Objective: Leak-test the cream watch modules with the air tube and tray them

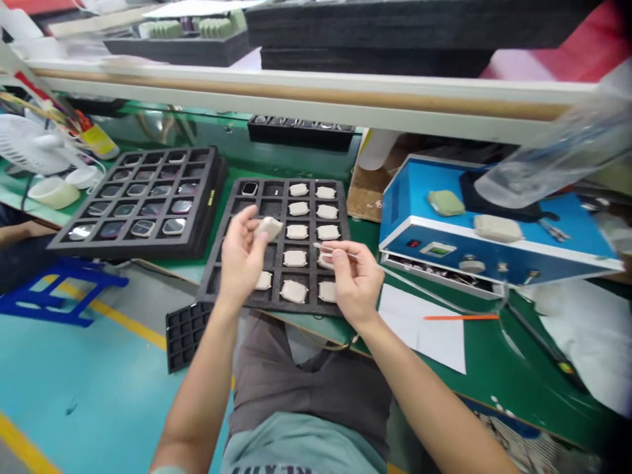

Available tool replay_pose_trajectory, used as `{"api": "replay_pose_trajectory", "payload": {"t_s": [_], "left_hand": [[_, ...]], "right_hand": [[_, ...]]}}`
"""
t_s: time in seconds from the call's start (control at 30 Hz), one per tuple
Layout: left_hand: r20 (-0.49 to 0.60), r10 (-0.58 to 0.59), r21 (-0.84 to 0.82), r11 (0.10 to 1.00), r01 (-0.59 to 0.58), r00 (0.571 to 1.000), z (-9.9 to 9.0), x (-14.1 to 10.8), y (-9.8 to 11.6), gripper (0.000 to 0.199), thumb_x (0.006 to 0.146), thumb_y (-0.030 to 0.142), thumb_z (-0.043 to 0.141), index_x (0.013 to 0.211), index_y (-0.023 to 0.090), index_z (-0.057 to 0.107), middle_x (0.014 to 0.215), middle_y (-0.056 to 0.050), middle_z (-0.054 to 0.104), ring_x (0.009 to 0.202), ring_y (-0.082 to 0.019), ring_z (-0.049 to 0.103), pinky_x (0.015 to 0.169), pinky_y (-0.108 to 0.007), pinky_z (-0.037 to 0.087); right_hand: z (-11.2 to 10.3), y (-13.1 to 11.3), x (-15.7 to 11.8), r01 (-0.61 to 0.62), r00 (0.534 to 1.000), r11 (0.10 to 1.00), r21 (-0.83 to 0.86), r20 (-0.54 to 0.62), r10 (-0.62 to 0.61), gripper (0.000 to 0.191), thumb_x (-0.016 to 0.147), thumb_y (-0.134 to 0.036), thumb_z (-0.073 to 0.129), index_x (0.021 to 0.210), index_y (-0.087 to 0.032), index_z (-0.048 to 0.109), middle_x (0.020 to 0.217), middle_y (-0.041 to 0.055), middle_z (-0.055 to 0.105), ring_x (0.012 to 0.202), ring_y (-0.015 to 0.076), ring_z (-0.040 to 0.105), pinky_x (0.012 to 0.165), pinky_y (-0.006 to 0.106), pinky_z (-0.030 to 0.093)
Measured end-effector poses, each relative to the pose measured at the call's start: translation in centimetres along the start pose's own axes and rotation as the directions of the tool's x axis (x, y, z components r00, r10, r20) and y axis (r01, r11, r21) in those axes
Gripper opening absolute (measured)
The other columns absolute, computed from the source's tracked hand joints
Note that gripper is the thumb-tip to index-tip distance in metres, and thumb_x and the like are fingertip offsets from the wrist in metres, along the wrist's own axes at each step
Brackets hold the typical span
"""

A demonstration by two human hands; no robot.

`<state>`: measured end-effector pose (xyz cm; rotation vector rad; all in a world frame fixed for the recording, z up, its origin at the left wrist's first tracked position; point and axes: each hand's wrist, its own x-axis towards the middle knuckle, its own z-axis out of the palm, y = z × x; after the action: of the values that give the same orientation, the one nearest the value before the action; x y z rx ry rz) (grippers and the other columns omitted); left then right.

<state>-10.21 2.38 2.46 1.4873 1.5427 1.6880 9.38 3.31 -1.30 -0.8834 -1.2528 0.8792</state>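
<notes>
Fingers of the left hand are closed on a beige piece, raised over the left part of the foam tray, I'd guess pinched at its sides to leave the broad face uncovered. On my right side, the right hand grips a thin tool between thumb and fingers, tip angled left, likely for fine control. I see more beige pieces in separate compartments on the tabletop, probably spaced to prevent rubbing.
</notes>
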Motion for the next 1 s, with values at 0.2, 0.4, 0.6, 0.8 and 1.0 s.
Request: {"api": "replay_pose_trajectory", "payload": {"t_s": [0.2,0.4,0.6,0.8,1.0], "left_hand": [[0.571,-0.171,0.543,0.812,-0.214,0.803,-4.6,2.0,-0.4,0.026,0.095,0.02,0.048,0.11,0.02,0.069,0.112,-0.009,0.076,0.108,-0.028,0.068,0.103,-0.049,0.052],[0.494,-0.032,0.587,0.749,-0.306,0.869,-5.2,4.9,-0.8,0.037,0.094,0.022,0.053,0.124,0.017,0.074,0.128,-0.013,0.075,0.12,-0.029,0.067,0.11,-0.044,0.048],[0.361,-0.205,0.835,0.505,-0.218,0.91,-2.6,16.8,-4.1,0.038,0.09,0.018,0.062,0.124,0.007,0.076,0.13,-0.02,0.074,0.129,-0.036,0.06,0.117,-0.048,0.037],[0.283,-0.323,0.91,0.388,-0.146,0.903,0.2,20.2,-6.2,0.052,0.079,0.024,0.084,0.123,-0.002,0.073,0.133,-0.03,0.067,0.137,-0.047,0.053,0.119,-0.056,0.032],[0.211,-0.284,0.859,0.51,-0.038,0.935,0.4,17.4,-3.5,0.046,0.079,0.01,0.079,0.123,-0.001,0.07,0.13,-0.031,0.069,0.136,-0.045,0.057,0.117,-0.054,0.038]], "right_hand": [[0.0,-0.1,0.0,0.005,1.0,1.0,-0.007,0.026,-0.004,0.022,0.101,-0.041,0.066,0.101,-0.021,0.074,0.098,0.0056,0.079,0.088,0.018,0.079,0.075,0.029,0.067],[0.0,-0.1,0.0,-0.013,1.0,1.0,-0.022,0.019,0.013,0.023,0.101,-0.042,0.065,0.103,-0.02,0.073,0.101,0.0066,0.078,0.087,0.0181,0.079,0.073,0.03,0.068],[0.3,-0.4,-0.1,-0.017,0.998,1.0,0.002,-0.061,0.017,0.025,0.103,-0.044,0.061,0.111,-0.021,0.069,0.112,0.0084,0.077,0.089,0.0182,0.08,0.069,0.029,0.069],[0.2,-0.3,-0.3,-0.043,0.995,0.999,0.013,-0.09,0.044,0.024,0.103,-0.043,0.062,0.104,-0.019,0.066,0.123,0.0107,0.073,0.095,0.0188,0.081,0.073,0.029,0.07],[0.4,-0.7,-0.8,-0.057,0.994,0.998,0.017,-0.094,0.058,0.028,0.103,-0.046,0.063,0.104,-0.017,0.065,0.112,0.0111,0.076,0.093,0.0203,0.082,0.08,0.034,0.07]]}}
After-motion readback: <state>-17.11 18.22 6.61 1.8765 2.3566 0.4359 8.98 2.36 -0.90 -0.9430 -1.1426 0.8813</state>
